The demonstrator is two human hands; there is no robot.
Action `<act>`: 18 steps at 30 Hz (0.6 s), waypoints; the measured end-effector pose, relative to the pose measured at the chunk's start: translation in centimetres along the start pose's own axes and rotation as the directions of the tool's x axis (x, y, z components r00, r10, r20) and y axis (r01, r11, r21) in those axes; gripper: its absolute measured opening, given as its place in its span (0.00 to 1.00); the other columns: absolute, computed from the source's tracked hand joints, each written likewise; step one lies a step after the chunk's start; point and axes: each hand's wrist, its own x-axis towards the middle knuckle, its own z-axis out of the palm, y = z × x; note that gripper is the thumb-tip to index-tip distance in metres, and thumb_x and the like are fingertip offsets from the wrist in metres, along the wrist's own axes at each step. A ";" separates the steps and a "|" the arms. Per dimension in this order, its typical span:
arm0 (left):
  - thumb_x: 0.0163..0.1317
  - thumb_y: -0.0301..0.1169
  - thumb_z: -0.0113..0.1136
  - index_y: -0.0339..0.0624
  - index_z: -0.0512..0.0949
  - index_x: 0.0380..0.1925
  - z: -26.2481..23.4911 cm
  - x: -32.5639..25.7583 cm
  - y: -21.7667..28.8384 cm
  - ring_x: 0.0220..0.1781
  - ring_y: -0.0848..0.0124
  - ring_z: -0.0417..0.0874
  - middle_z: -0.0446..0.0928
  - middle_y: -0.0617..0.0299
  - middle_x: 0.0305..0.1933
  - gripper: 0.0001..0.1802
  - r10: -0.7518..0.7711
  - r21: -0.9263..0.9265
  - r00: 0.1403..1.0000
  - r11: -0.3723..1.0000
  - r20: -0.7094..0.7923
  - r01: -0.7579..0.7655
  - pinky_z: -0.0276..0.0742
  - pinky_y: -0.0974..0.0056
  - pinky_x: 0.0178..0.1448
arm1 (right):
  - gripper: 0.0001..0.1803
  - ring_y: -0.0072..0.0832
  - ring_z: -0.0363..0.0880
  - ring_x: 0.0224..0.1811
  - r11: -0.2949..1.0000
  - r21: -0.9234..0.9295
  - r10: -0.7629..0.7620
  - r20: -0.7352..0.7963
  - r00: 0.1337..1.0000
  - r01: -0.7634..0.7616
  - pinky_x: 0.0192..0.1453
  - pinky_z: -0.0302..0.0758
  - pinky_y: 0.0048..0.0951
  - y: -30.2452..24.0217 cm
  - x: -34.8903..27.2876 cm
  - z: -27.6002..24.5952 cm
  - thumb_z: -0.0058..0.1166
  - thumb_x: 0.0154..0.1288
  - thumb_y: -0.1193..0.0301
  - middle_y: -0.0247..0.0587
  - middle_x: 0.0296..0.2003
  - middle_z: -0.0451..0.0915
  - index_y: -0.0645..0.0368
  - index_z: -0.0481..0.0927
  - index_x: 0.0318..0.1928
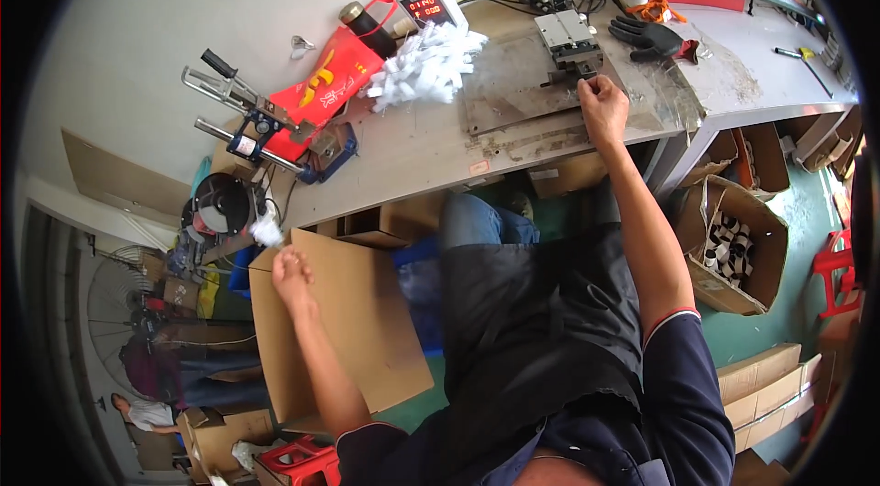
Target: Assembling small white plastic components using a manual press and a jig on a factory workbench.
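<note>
My right hand is closed in a pinch at the front of a small metal fixture on the bench; whatever lies between its fingertips is hidden. My left hand hangs over the edge of a large open cardboard box, its fingers loosely curled and apart. Just beyond those fingertips is a small white piece, smeared by motion; it looks separate from the hand. A heap of white strips lies on the bench between my hands, left of the metal plate under the fixture.
A lever press, red bag, dark bottle and digital counter box stand at the back left. Beside the fixture lies a black glove. A carton of black-and-white rolls sits on the floor to the right.
</note>
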 end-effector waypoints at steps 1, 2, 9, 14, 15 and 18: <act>0.82 0.33 0.46 0.39 0.75 0.56 -3.9 1.3 -1.6 0.23 0.81 0.72 0.78 0.65 0.33 0.13 0.044 0.041 0.996 0.998 -0.078 -0.041 0.66 0.74 0.24 | 0.15 0.48 0.86 0.35 1.000 0.010 0.006 0.018 1.000 -0.006 0.45 0.79 0.42 -0.6 -0.1 0.4 0.63 0.65 0.59 0.52 0.29 0.85 0.59 0.87 0.36; 0.80 0.31 0.48 0.41 0.76 0.56 -6.1 1.3 -2.5 0.22 0.81 0.72 0.79 0.65 0.33 0.12 0.021 0.038 0.988 0.999 -0.153 -0.016 0.65 0.75 0.22 | 0.15 0.47 0.86 0.34 1.000 0.002 -0.009 0.010 1.000 0.009 0.44 0.79 0.42 -0.6 -0.2 0.7 0.63 0.65 0.59 0.52 0.28 0.85 0.60 0.87 0.36; 0.70 0.25 0.49 0.46 0.83 0.49 -21.5 2.4 -10.3 0.32 0.65 0.85 0.86 0.56 0.37 0.14 0.184 0.525 0.922 0.851 -0.341 0.024 0.80 0.59 0.38 | 0.18 0.18 0.64 0.28 0.962 0.226 -0.168 0.056 0.984 0.152 0.33 0.65 0.29 0.6 -0.6 2.3 0.62 0.72 0.60 0.29 0.22 0.68 0.61 0.80 0.29; 0.73 0.36 0.53 0.43 0.84 0.48 -17.2 0.5 -9.1 0.50 0.50 0.88 0.87 0.46 0.47 0.14 0.075 0.792 0.893 0.499 -0.445 0.352 0.80 0.48 0.56 | 0.17 0.19 0.69 0.29 0.991 0.039 -0.135 0.123 0.983 0.131 0.37 0.71 0.29 5.0 1.3 0.6 0.63 0.70 0.60 0.33 0.23 0.77 0.62 0.83 0.33; 0.73 0.36 0.53 0.43 0.84 0.48 -17.4 0.0 -9.2 0.50 0.50 0.88 0.87 0.46 0.47 0.14 0.063 0.783 0.890 0.506 -0.452 0.362 0.80 0.48 0.56 | 0.17 0.19 0.70 0.29 0.995 -0.021 -0.092 0.120 0.988 0.096 0.37 0.71 0.29 4.6 1.2 0.5 0.64 0.70 0.59 0.33 0.23 0.78 0.62 0.84 0.32; 0.73 0.46 0.55 0.47 0.83 0.56 -17.7 -0.3 -9.1 0.57 0.47 0.85 0.86 0.46 0.53 0.20 0.079 0.886 0.919 0.309 -0.386 0.346 0.79 0.46 0.62 | 0.17 0.20 0.70 0.29 0.986 0.027 -0.169 0.070 0.983 0.167 0.37 0.72 0.31 3.9 0.9 0.6 0.64 0.69 0.59 0.32 0.22 0.77 0.62 0.84 0.32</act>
